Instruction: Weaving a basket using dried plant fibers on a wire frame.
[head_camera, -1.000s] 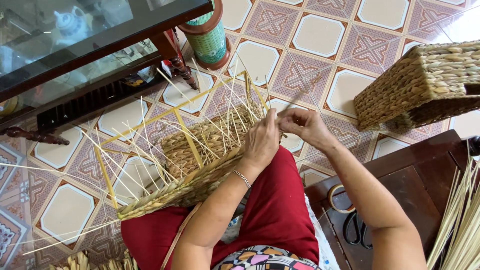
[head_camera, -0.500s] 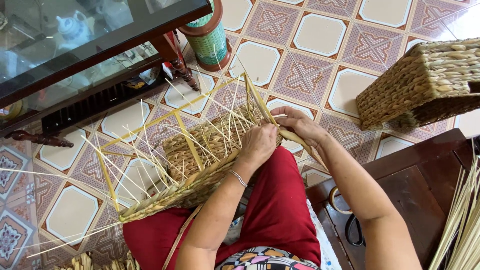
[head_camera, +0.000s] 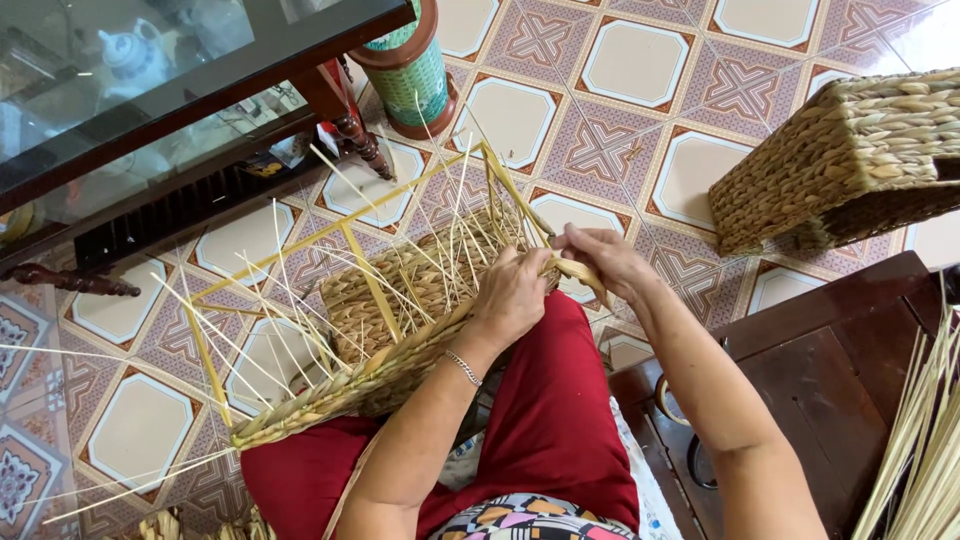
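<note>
Two hands meet at the near corner of a half-woven basket (head_camera: 400, 300) resting on the person's lap. Its yellow frame (head_camera: 350, 225) stands bare beyond the fingers, loose straws poking out. The left hand (head_camera: 512, 295) is closed over the woven rim; the right hand (head_camera: 605, 258) pinches a flat strand (head_camera: 582, 275) just beside it. A finished basket (head_camera: 850, 155) sits well beyond the right hand, a green stand (head_camera: 412, 65) beyond the left.
</note>
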